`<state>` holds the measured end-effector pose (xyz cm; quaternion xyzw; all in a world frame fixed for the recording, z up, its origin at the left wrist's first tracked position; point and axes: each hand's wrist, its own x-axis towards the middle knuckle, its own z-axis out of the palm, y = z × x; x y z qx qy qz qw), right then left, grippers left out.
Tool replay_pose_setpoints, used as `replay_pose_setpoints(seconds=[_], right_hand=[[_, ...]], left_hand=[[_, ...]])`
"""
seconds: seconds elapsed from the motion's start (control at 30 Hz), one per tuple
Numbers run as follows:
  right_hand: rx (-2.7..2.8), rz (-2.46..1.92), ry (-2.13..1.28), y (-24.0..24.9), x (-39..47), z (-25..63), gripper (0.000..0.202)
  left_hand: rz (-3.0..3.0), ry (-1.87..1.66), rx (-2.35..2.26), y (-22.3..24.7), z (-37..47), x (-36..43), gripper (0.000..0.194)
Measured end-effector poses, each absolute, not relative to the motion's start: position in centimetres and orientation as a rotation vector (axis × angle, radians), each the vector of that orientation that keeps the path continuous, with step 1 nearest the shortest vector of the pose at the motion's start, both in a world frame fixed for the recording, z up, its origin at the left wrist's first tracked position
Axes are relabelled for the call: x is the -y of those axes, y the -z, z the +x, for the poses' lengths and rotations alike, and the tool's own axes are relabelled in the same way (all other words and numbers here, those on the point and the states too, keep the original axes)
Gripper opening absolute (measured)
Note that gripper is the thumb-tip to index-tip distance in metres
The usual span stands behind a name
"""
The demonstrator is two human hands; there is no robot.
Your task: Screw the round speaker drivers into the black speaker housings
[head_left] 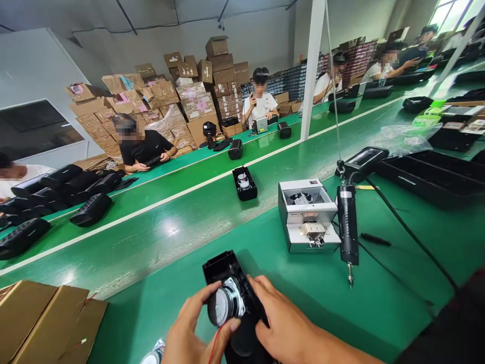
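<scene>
Speaker driver (pixel 223 304) is pinched in your left hand (pixel 193 323), between thumb and fingers, magnet side up at the open black housing (pixel 244 336) on the green bench (pixel 162 303), seemingly so its metal frame faces the cavity. Your right hand (pixel 282 321) clasps the housing's right side, probably to steady it, while the screwdriver (pixel 347 222) hangs beyond, presumably for easy reach.

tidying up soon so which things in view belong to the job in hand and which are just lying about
Belong:
speaker, held in the left hand
black casing, gripped by the right hand
probably the hanging screwdriver, untouched

Seemingly just lying about:
clear plastic bag
green-topped bottle
thin black item, use unclear
</scene>
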<state>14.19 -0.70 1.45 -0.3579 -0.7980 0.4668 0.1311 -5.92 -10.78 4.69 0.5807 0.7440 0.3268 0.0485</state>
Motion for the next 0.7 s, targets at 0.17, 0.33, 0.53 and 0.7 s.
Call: replay_pose_setpoints(seconds=[0.17, 0.33, 0.53, 0.7], right_hand=[[2.447, -1.253, -1.245, -2.8, 1.3, 17.8, 0.098], [2.482, -1.287, -1.303, -2.0, 1.6, 19.9, 0.103], [2.508, -1.273, -1.363, -1.5, 1.3, 20.1, 0.103], [2.516, -1.253, -1.382, -1.8, 1.3, 20.2, 0.103]], left_hand=[[2.143, -0.785, -2.124, -4.3, -3.6, 6.7, 0.046], [2.189, -0.460, -2.111, -3.8, -0.9, 5.6, 0.048], [2.078, -0.222, -2.111, -3.5, 0.5, 5.6, 0.051], [2.063, -0.256, -2.142, -2.8, 0.1, 6.1, 0.049]])
